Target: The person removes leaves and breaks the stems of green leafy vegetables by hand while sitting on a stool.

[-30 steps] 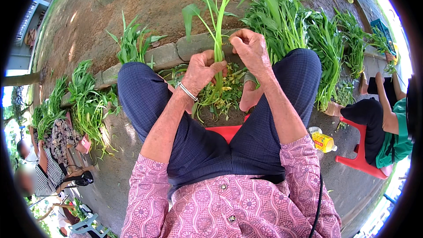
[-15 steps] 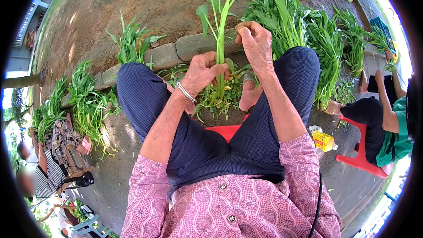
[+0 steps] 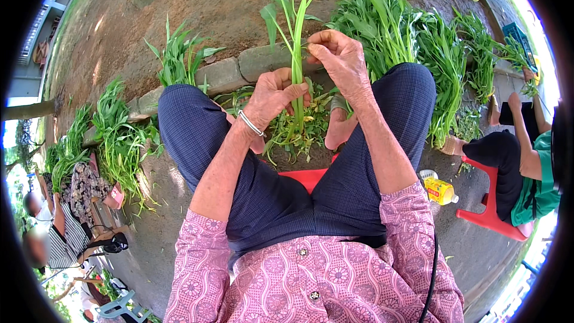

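My left hand (image 3: pixel 272 97) is closed round the lower stalks of a small upright bunch of water spinach (image 3: pixel 297 63), thumb laid across the front. The bunch has pale green stems, and its long leaves spread above the hand. My right hand (image 3: pixel 342 60) is pinched, its fingertips at the right edge of the stalks just above the left hand. What the pinch holds is too small to make out. Below, a heap of loose green and yellowish leaves (image 3: pixel 293 143) lies on the ground between my feet.
A large pile of greens (image 3: pixel 382 30) lies beyond my right knee, and a smaller bunch (image 3: pixel 179 54) beyond the left. A stone kerb (image 3: pixel 221 76) crosses in front. A yellow-labelled bottle (image 3: pixel 440 191) lies right, near a person on a red stool (image 3: pixel 491 203). More people sit left.
My right hand has moved slightly left and down, bringing its pinched fingertips up to the stalks. The left hand keeps its grip, and the bunch's top has shifted slightly left.
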A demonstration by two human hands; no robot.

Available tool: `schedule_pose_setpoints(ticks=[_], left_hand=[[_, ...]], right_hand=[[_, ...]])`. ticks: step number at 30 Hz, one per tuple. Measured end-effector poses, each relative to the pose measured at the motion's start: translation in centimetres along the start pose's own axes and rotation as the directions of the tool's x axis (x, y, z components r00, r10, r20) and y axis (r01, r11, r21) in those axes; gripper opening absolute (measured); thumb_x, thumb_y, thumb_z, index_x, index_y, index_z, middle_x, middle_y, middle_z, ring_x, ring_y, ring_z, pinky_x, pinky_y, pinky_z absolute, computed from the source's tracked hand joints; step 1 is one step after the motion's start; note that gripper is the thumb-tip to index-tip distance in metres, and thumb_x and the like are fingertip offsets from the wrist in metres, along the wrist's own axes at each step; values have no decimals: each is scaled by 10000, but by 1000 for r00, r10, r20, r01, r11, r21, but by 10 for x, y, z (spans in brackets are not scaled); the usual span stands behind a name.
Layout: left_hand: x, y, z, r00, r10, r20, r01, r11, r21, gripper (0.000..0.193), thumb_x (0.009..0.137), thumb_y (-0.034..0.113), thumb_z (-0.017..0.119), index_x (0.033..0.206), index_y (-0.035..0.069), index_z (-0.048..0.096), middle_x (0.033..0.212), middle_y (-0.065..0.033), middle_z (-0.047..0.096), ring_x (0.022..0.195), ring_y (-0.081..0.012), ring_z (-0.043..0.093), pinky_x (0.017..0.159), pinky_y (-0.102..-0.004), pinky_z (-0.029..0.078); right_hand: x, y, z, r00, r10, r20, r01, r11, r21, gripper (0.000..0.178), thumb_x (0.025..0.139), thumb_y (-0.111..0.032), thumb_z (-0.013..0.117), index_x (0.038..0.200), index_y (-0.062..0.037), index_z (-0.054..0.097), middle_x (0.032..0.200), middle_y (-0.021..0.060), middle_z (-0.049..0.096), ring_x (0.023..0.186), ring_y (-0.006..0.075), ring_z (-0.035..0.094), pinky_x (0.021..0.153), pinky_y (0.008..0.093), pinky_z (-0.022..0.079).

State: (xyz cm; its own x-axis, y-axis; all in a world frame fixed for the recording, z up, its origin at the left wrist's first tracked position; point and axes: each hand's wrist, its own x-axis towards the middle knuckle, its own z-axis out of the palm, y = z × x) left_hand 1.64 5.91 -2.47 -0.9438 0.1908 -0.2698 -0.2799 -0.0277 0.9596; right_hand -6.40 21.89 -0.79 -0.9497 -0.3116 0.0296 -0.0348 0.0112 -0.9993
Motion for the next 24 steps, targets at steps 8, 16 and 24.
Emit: schedule_pose_setpoints(ticks=[8, 16, 24], left_hand=[[-2, 2, 0, 1000, 14, 16, -14, 1000, -4, 237, 891, 270, 643, 956, 46, 602, 783, -52, 662, 691, -113, 632, 531, -228, 477], [-3, 3, -1, 1000, 12, 23, -12, 1000, -2, 232, 894, 265, 640, 946, 43, 599, 786, -55, 661, 687, -118, 632, 531, -232, 479], [-1, 4, 0, 1000, 2, 20, -3, 999, 33, 247, 898, 270, 637, 965, 36, 595, 784, -58, 657, 688, -113, 624, 534, -236, 482]], right_hand=[[-1, 4, 1, 993, -113, 32, 117, 975, -190, 168, 784, -99, 629, 888, 28, 662, 736, 72, 665, 660, 109, 601, 637, 272, 498], [-1, 6, -2, 995, -75, 64, 88, 968, -237, 215, 771, -146, 624, 870, 39, 670, 730, 111, 672, 664, 146, 616, 657, 296, 504], [-2, 4, -2, 996, -16, 85, 36, 970, -239, 226, 769, -146, 616, 863, 53, 668, 747, 130, 679, 678, 157, 630, 663, 304, 509]])
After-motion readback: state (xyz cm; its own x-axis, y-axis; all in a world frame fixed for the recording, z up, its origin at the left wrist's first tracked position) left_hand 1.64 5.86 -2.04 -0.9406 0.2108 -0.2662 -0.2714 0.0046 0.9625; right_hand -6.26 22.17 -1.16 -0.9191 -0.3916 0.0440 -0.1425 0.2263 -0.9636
